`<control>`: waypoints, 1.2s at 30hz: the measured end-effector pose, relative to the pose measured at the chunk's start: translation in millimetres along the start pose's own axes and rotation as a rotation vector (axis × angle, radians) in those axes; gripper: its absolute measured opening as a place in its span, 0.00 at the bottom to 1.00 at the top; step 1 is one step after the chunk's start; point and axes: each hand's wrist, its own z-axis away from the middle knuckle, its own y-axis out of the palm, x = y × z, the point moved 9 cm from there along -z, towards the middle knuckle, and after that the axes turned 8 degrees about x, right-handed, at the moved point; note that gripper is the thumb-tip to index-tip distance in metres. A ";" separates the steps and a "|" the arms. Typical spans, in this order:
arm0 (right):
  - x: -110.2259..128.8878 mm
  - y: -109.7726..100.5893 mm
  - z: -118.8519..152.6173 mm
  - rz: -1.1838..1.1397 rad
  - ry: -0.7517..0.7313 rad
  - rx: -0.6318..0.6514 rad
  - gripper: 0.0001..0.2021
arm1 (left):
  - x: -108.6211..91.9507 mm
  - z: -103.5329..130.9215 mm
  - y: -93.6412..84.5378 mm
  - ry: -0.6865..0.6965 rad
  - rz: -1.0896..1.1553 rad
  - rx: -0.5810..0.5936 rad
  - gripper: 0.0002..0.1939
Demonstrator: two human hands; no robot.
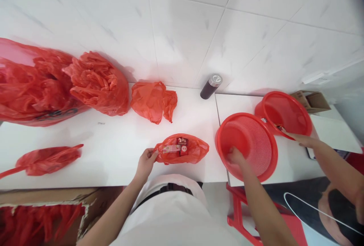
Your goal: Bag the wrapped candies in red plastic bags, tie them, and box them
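A red plastic bag (199,155) lies with its mouth open on the white table in front of me, with a few small wrapped packets (183,145) inside it. My left hand (146,162) pinches the left edge of this bag between thumb and fingers. To the right stands a red mesh basket (260,147). Down inside it, at the near left, is my right hand (235,156); its fingers are partly hidden and smeared, so I cannot make out whether they hold anything.
A co-worker's hand (298,139) reaches into a second red basket (305,124) near a small packet. Behind are a dark bottle (209,90), a flattened red bag (148,100) and bulging red bags (105,90). A closed red bag (51,159) lies left; a carton (82,215) stands below.
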 end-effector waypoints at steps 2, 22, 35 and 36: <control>16.3 5.3 -3.3 0.018 -0.013 0.009 0.06 | -1.2 2.9 -1.6 -0.019 0.013 -0.008 0.22; 157.9 139.5 41.1 1.067 -0.588 0.302 0.15 | -24.0 41.0 -3.0 -0.079 0.083 0.085 0.22; 256.7 81.8 99.0 0.264 -0.688 0.855 0.17 | -106.3 79.7 -63.1 0.104 -0.557 -0.015 0.20; 263.6 74.3 107.8 0.104 -0.690 0.887 0.16 | -110.6 84.9 -60.2 0.121 -0.540 0.010 0.20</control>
